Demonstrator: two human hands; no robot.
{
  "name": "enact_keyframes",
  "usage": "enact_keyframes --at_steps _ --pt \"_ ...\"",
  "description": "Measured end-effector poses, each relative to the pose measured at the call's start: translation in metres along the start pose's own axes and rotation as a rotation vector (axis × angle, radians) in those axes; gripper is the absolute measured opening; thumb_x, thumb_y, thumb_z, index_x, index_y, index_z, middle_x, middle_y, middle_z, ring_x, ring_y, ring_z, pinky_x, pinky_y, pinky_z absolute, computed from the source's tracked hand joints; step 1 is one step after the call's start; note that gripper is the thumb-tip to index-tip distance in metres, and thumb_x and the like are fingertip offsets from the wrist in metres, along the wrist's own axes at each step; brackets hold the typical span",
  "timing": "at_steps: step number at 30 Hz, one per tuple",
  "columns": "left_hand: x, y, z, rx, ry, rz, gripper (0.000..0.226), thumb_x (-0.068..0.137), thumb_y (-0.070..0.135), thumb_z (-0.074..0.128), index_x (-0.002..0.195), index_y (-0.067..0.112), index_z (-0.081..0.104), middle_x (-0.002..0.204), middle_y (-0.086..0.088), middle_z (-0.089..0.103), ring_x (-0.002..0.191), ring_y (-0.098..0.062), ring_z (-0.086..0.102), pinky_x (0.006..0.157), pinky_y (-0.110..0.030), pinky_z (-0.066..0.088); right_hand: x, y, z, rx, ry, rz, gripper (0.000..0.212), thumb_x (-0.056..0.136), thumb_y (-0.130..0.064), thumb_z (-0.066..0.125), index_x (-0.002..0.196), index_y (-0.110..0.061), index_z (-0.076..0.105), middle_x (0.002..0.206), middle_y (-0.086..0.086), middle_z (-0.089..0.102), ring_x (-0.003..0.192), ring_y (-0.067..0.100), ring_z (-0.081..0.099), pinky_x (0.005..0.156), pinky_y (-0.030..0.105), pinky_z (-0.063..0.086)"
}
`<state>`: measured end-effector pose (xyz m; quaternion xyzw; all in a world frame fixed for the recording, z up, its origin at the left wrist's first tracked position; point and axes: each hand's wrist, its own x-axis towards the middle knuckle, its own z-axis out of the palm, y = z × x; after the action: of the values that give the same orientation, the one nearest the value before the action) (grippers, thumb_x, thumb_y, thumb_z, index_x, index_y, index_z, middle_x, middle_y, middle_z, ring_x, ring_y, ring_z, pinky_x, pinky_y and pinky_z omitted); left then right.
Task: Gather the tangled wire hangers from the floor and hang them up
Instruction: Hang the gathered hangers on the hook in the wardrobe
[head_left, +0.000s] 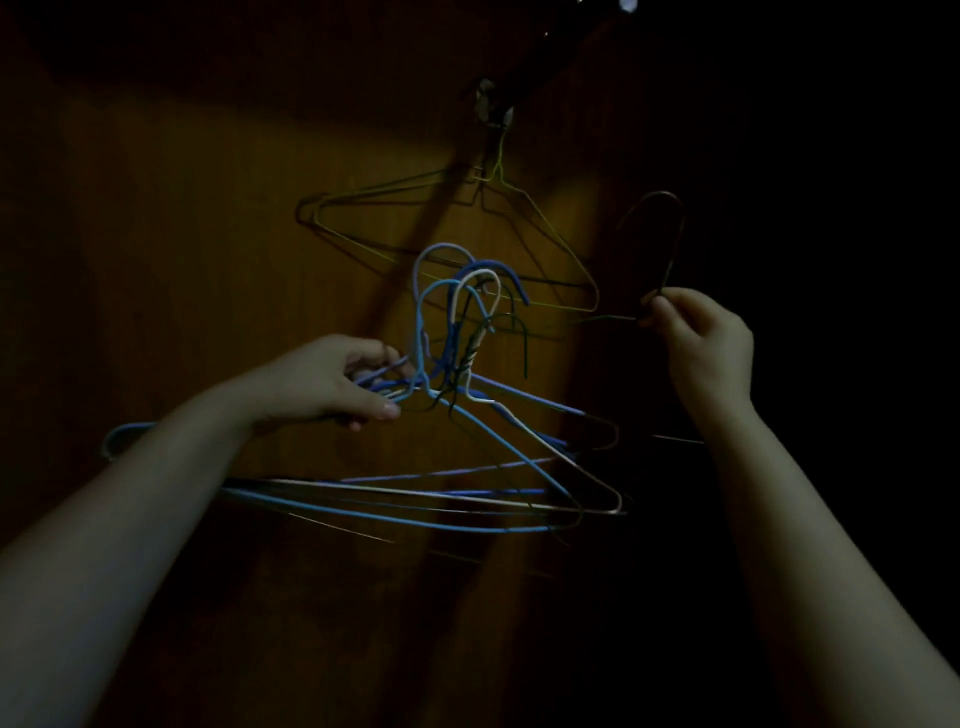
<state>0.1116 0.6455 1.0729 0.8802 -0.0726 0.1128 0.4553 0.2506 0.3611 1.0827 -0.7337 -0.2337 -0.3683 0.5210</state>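
Note:
The scene is very dark. My left hand (337, 382) grips a bunch of several wire hangers (467, 467), blue, white and dark, by their shoulders just below the necks; their hooks stand up together at centre. My right hand (701, 343) pinches the neck of a single dark wire hanger (660, 228), its hook pointing up, held apart to the right of the bunch. A yellow-green wire hanger (545, 228) hangs from a rail (540, 62) above, against the wooden panel, with another dark hanger beside it.
A brown wooden panel (208, 260) fills the background behind the hangers. The rail runs diagonally from a bracket (491, 111) up toward the upper right. The right side and the bottom of the view are black.

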Motion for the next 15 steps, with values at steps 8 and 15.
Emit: enact_keyframes --at_steps 8,15 --pt "0.031 0.012 -0.008 0.016 0.015 0.072 0.035 0.077 -0.010 0.066 0.089 0.022 0.059 0.080 0.001 0.059 0.052 0.001 0.058 0.045 -0.013 0.046 0.052 -0.005 0.057 0.265 -0.061 0.155 0.016 0.096 -0.017 0.053 0.099 -0.010 0.068 0.074 -0.006 0.062 0.067 0.002 0.056 0.058 0.010 0.045" --pt "0.069 0.024 -0.044 0.026 0.086 0.104 0.031 0.078 -0.012 0.063 0.086 0.018 0.058 0.072 0.003 0.058 0.050 0.002 0.056 0.043 -0.012 0.045 0.132 -0.040 0.100 0.304 0.034 0.144 0.018 0.096 -0.021 0.053 0.101 -0.012 0.068 0.073 -0.008 0.061 0.069 0.005 0.057 0.069 0.024 0.048"
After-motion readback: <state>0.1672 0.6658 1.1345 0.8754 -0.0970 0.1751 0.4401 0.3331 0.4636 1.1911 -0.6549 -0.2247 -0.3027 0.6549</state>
